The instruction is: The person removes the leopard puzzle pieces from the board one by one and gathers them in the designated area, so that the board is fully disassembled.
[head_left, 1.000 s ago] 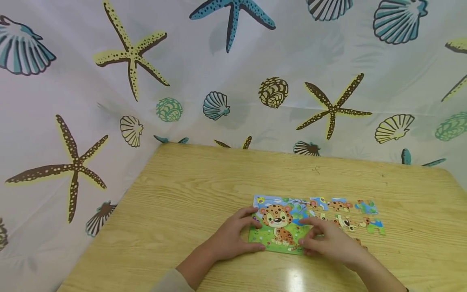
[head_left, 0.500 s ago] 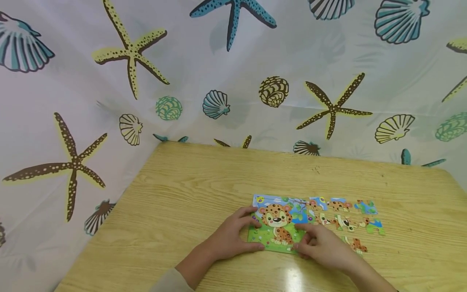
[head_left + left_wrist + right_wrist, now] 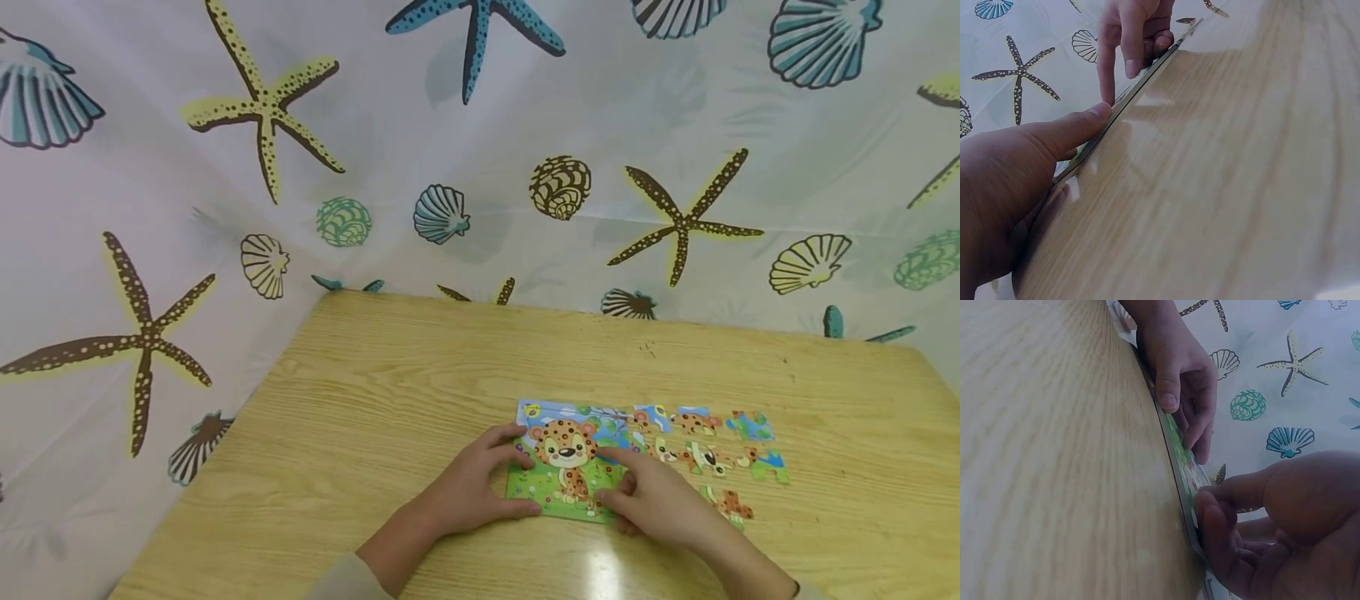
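Note:
A picture board with a spotted leopard cub on grass lies flat on the table. My left hand rests on its left side, the straight thumb along the near edge and the fingertips on the picture. In the left wrist view, the left thumb lies against the board's edge. Over the board's right side is my right hand, its index finger extended to the cub's cheek, its thumb by the tail and the other fingers folded under. No loose piece shows between its fingers. Beneath this hand, part of the board is hidden.
Several jigsaw pieces lie in loose rows right of the board, among them a blue and green piece, a spotted piece and a brown piece. Behind the wooden table hangs a curtain printed with shells and starfish.
My right hand has shifted left and nearer over the board, its index finger now at the cub's cheek. More pieces show behind it. My left hand keeps its place on the board.

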{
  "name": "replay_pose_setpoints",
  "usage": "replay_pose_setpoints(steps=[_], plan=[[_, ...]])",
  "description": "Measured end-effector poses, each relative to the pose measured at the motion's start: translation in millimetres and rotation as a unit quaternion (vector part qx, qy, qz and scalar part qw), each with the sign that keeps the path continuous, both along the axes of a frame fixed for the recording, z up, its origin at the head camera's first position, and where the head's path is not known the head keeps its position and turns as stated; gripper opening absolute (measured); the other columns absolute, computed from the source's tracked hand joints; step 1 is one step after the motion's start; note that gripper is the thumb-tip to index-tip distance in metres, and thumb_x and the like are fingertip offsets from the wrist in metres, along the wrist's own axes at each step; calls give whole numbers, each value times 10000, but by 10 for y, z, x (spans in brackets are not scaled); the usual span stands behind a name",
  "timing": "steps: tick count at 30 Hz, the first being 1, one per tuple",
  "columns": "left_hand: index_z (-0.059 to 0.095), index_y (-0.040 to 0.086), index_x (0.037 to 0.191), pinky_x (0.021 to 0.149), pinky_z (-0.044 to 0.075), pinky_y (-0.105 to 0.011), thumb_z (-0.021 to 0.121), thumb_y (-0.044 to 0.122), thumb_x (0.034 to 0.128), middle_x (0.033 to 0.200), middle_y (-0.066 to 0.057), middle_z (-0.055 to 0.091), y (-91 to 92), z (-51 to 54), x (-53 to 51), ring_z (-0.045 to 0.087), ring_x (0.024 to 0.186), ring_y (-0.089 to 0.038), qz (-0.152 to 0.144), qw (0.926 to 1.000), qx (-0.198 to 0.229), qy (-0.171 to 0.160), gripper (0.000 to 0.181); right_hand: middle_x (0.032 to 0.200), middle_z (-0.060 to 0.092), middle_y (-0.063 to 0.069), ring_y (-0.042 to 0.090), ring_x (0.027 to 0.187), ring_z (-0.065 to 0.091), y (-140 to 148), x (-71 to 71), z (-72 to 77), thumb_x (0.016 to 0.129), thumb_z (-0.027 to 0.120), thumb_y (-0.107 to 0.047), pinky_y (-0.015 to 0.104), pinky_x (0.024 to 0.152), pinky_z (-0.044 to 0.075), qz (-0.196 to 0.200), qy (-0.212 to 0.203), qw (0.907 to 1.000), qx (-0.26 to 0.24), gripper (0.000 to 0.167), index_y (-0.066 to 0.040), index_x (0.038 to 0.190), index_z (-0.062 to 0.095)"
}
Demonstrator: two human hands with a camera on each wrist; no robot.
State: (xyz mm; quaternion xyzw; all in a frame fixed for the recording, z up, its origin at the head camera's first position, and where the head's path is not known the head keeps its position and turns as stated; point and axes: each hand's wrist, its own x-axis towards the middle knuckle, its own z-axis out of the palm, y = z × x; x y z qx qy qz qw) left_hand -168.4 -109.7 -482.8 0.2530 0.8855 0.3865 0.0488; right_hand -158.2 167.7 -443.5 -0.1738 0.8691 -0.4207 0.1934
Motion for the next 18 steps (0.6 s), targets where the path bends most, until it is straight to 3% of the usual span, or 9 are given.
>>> replay_pose_setpoints(steps=[6,10,18], plan=[[695,196,1153,1179,348,-521,835,451,784,1567,-16,401,12,13,0,353,1473,-306,-72,9999,91,-111,470,617,626,0,144,484,602,-54,-9,23,894,751,-253,259,606,530,-62,205,9991,367,546,-40,1359,560],[693,206,1144,1179,351,-514,837,453,782,1567,-4,401,6,16,-19,357,1472,-299,-59,9999,60,-61,462,669,625,12,154,513,611,-73,1,44,876,770,-224,264,574,500,-223,144,9990,349,485,-54,1290,581],[691,215,1119,1177,350,-526,833,464,783,1567,-14,402,-12,34,-16,359,1469,-313,-74,9999,-28,-102,441,817,593,8,158,663,528,-144,-13,60,748,880,-237,289,596,438,-1053,432,9909,713,421,-150,1085,643]])
